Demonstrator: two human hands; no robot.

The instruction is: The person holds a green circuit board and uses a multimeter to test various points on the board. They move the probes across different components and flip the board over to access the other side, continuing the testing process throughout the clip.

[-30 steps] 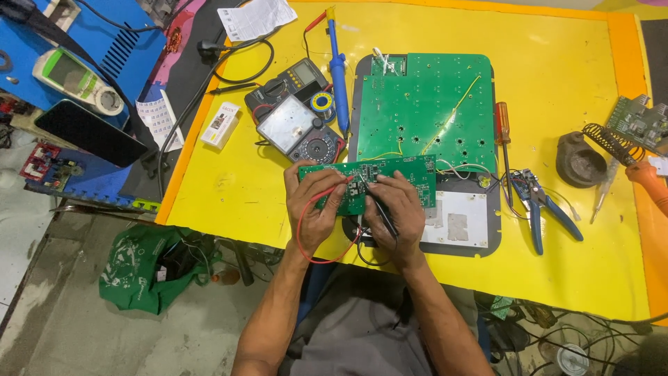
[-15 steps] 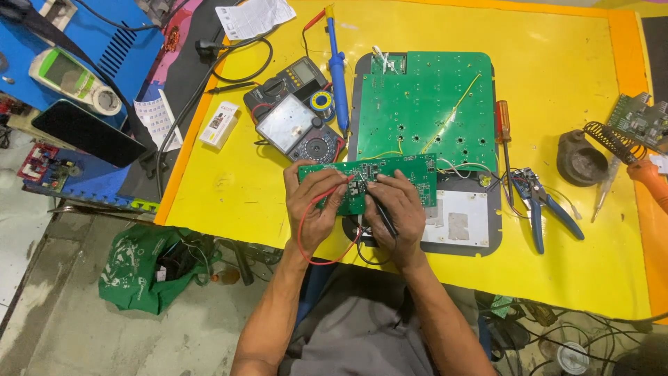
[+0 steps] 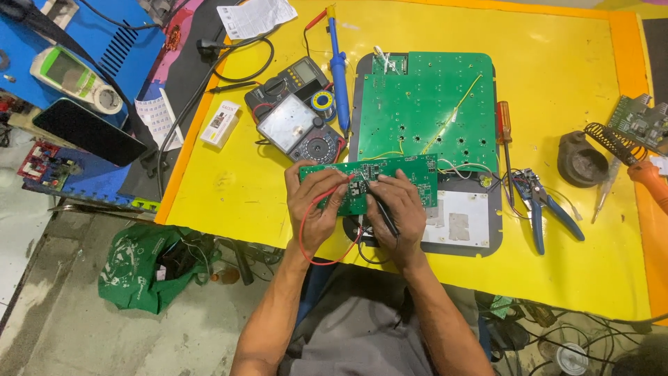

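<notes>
While both probes rest on the small green circuit board point(image 3: 379, 182) at the centre of the frame, the work reads as mid-measurement rather than finished. The left hand point(image 3: 314, 209) has its fingers closed around the red probe point(image 3: 332, 196), whose red lead point(image 3: 313, 244) loops down toward the lower edge of the yellow table point(image 3: 229, 181); the right hand point(image 3: 402, 209) has its fingers pinched together on the black probe point(image 3: 381, 209), tip down on the board. That board lies just in front of the person, overlapping the lower edge of the large green circuit board point(image 3: 424, 104) on its grey mat. Above and to the left, the analogue multimeter point(image 3: 298, 129) and the digital multimeter point(image 3: 292, 78) sit just beside the hands; the needle reading is too small to tell. By my judgement the meter is hooked up and probing is under way, while any repair is not yet begun: the blue soldering iron point(image 3: 339, 69), the solder spool point(image 3: 322, 101), the red-handled screwdriver point(image 3: 504, 129) and the blue-handled pliers point(image 3: 543, 209) at centre right all lie untouched
</notes>
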